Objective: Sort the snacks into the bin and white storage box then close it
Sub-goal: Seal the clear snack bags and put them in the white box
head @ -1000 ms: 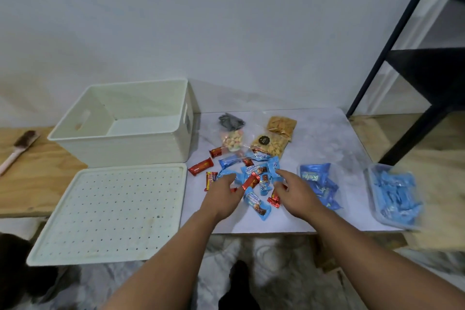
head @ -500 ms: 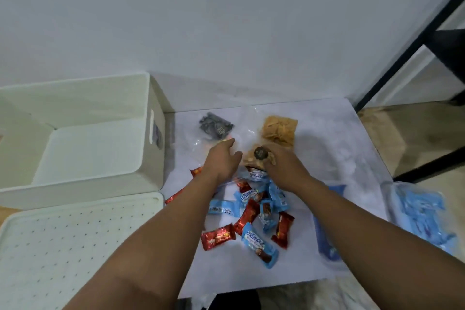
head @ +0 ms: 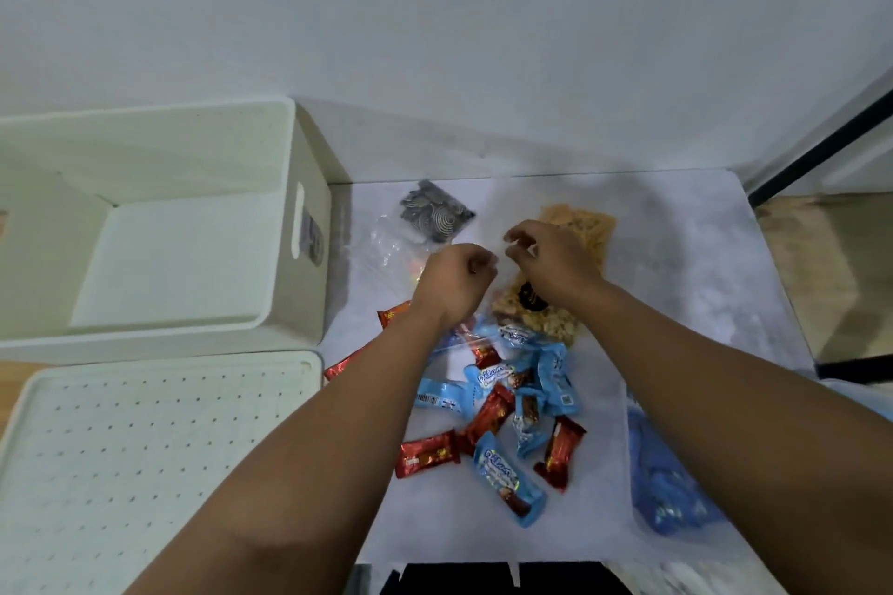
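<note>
Both of my hands have moved forward from the heap of small wrapped bars to the clear bags at the back of the marble table [head: 676,304]. My left hand [head: 454,278] is curled, thumb against fingers, apparently pinching the edge of a clear plastic bag [head: 386,242]; the film is too transparent to confirm contact. My right hand [head: 546,256] has its fingers bent in a pinch above the bag of pale puffed snacks [head: 531,319]; whether it grips plastic I cannot tell. The bag of dark striped seeds [head: 432,213] and the bag of orange chips [head: 584,227] lie just beyond my hands. The red and blue bars [head: 502,406] remain scattered between my forearms. The white storage box [head: 159,251] stands open and holds nothing visible, its perforated lid [head: 145,449] flat in front of it. The clear bin of blue packets [head: 662,483] sits near my right forearm. Judgement: sorting has barely started; the bagged snacks are next for the box.
</note>
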